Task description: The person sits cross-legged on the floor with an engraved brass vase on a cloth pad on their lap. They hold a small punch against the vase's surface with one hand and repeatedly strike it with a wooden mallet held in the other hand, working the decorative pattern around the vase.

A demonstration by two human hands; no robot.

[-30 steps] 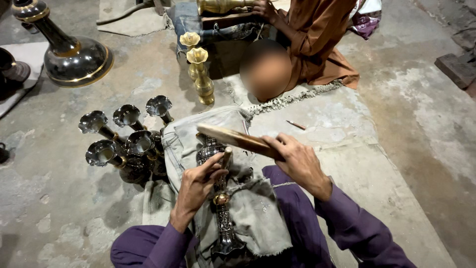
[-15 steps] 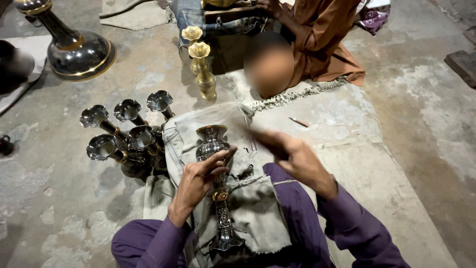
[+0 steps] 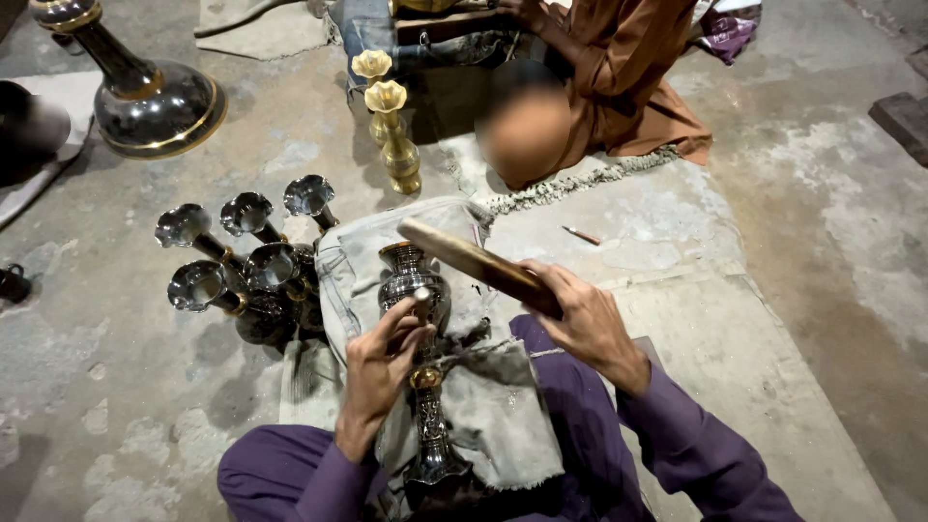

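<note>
A: What does the right hand (image 3: 585, 319) hold?
B: A flat wooden stick (image 3: 474, 261), fingers wrapped tight round its near end; the far end points to ten o'clock, over the silver vase (image 3: 414, 290).
A: And the left hand (image 3: 379, 367)?
B: Fingers curled, pinching a small tool whose tip touches the vase's body. I cannot tell what the tool is.
A: Where is the vase?
B: Lying on grey cloth (image 3: 483, 406) across the lap, mouth toward twelve o'clock.
A: Around it?
B: Dark metal vases (image 3: 246, 271) at nine o'clock, two brass vases (image 3: 391, 135) at twelve, another person (image 3: 628, 68) beyond.
</note>
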